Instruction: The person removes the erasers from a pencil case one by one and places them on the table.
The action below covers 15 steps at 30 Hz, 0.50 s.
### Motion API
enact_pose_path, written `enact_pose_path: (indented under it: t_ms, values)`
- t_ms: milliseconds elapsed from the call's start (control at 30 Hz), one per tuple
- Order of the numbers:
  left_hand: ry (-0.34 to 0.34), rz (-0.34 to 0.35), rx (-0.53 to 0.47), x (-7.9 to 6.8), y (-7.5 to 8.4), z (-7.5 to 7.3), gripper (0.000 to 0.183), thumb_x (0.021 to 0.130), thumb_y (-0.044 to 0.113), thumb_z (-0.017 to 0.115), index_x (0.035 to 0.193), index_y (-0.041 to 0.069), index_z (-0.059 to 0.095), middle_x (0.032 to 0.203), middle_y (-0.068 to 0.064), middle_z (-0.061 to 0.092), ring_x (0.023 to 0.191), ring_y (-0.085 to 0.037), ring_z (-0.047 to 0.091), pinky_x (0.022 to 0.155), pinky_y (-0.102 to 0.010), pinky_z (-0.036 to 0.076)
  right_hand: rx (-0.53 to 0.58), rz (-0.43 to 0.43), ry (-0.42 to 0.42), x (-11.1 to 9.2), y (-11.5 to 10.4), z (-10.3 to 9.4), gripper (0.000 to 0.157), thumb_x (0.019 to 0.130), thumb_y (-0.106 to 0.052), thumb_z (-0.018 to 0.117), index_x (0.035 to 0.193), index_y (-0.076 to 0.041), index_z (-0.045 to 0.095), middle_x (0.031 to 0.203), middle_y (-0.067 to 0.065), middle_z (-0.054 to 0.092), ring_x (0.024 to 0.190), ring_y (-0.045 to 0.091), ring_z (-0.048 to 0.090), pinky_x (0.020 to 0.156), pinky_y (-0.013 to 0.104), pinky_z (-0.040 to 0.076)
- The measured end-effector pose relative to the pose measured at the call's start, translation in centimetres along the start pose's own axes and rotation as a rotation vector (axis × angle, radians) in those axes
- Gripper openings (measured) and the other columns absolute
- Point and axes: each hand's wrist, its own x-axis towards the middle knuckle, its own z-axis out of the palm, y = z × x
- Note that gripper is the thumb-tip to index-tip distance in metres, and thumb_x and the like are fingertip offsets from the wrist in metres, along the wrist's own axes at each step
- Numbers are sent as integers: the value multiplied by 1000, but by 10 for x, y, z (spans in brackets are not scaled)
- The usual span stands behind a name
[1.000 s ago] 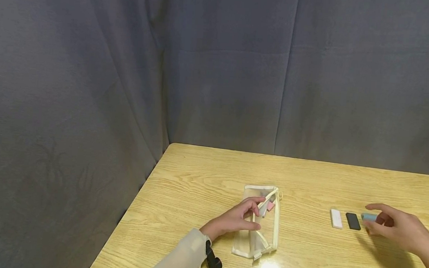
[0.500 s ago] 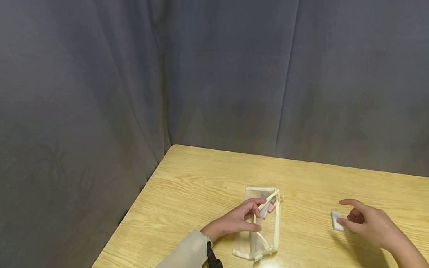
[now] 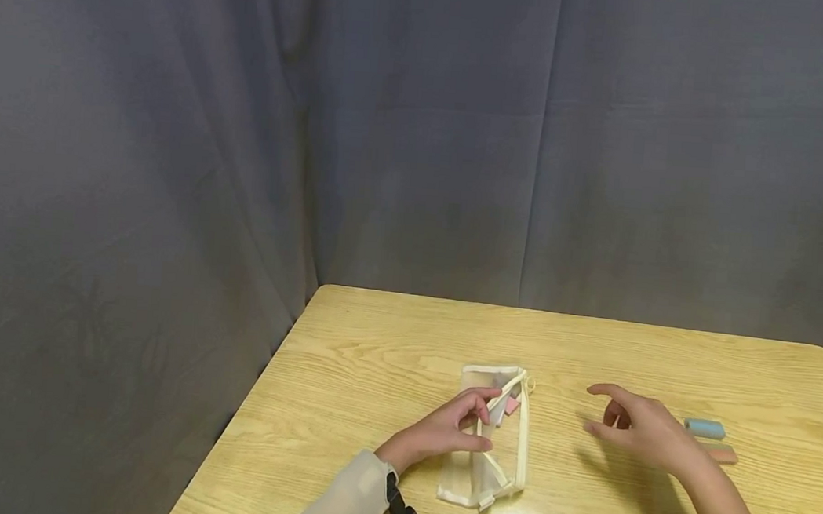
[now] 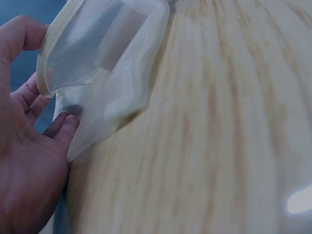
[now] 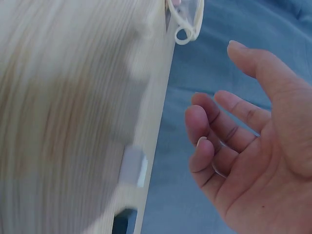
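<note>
A see-through mesh zipper pouch [image 3: 522, 444] with cream edging lies on the table with its mouth spread, a pink piece [image 3: 512, 405] showing inside. My left hand [image 3: 443, 428] holds the pouch at its mouth, fingers bent and thumb apart from them. In the left wrist view those fingers sit at the zipper edge [image 4: 45, 73]. To the right of the pouch, my right hand [image 3: 641, 432] hovers over the table, fingers loosely curled around nothing. Under it in the right wrist view lie a small white block [image 5: 131, 165] and a dark one [image 5: 124, 222], both hidden in the head view.
Right of my right wrist lie a light blue block [image 3: 705, 428] and an orange-pink bar [image 3: 721, 453]. The wooden table [image 3: 393, 327] ends at a grey curtain [image 3: 417, 171] behind and to the left. A ring pull [image 5: 184, 36] hangs from the pouch.
My right hand has moved left from beside the blue block, past the black and white blocks, toward the pouch, taking nothing. The left hand has kept its place on the pouch.
</note>
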Motion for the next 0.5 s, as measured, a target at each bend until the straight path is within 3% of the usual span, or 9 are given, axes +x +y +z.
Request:
enact_pose_path:
  t_ms: [500]
  values:
    - [14,-2,37,2,1,0,28,87,12,73,103,5,51,163,3,30,150,-19,29,120,-34,26,84,-28,-65,25,-25,31,63,93,-36,74,139,0,52,82,-7,60,63,5,53,57,25,45]
